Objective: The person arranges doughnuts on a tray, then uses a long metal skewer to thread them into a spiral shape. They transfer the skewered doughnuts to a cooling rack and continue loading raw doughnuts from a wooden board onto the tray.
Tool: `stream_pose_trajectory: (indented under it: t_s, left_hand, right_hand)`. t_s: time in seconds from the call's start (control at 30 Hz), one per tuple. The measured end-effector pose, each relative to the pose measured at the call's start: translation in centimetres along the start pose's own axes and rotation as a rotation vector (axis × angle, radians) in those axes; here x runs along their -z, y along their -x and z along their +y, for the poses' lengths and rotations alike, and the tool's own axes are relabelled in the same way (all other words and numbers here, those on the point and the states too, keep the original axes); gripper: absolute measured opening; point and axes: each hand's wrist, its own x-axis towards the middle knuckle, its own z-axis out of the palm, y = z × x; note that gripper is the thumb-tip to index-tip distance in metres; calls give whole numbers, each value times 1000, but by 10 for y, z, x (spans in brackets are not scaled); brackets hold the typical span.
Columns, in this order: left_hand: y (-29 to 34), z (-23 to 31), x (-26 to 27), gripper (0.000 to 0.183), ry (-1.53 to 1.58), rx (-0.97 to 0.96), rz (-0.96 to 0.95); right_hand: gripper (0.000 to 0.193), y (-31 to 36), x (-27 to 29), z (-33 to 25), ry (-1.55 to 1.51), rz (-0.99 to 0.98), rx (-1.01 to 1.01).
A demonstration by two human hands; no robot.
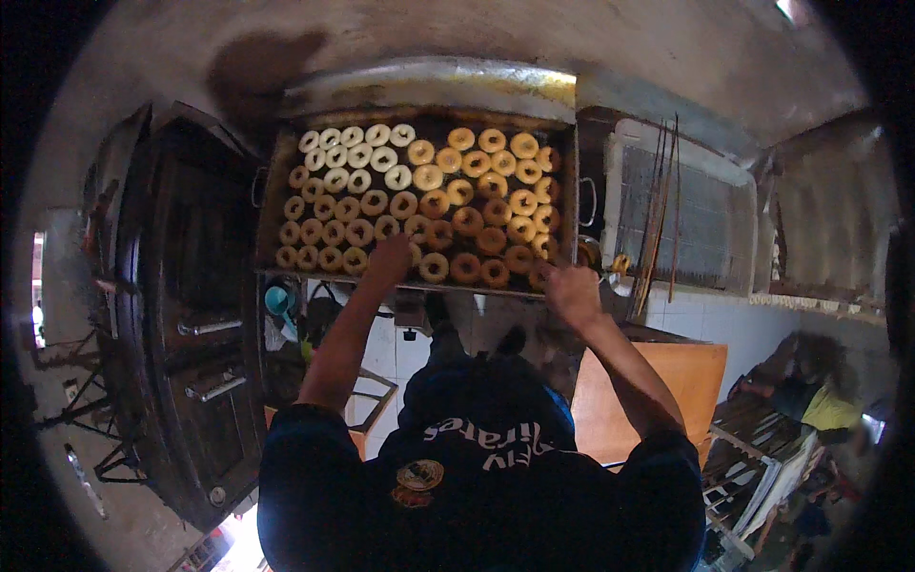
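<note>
A wide rectangular fryer [273, 143] in front of me holds many ring doughnuts in rows. Pale doughnuts [377, 134] are at the far left. Darker golden-brown ones [467, 222] fill the middle and right. Over the near edge, left of centre, my left hand [389, 259] is closed, close to the front rows of doughnuts. At the near right corner my right hand [574, 291] is also closed, beside a browned doughnut [540, 275]. Whatever either hand grips is too thin or hidden to make out.
To the right sits a wire-mesh draining tray [681, 205] with long thin sticks [658, 219] leaning across it. A dark cabinet with metal handles [212, 326] stands on the left. A turquoise cup [277, 300] is below the fryer's left corner; an orange-brown board [648, 400] is at my right.
</note>
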Motion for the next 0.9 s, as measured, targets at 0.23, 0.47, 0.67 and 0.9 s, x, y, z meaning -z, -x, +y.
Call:
stream_pose_trajectory:
  t_s: [0.23,0.47,0.67,0.9]
  left_hand:
    - [-39,-68,4,35,379,262,421]
    - [-219,-184,3,38,482,400,228]
    - [-213,-263,-82,14,454,291,456]
    - [-165,-262,-104,16,522,451,315]
  right_hand:
    - [48,-49,-3,-25,-306,246,-181]
    - [34,-208,-28,-94,-241,394,-121]
    - [44,-190,25,-130,-217,402,-95]
    - [42,-213,26,-153,-236,459,-43]
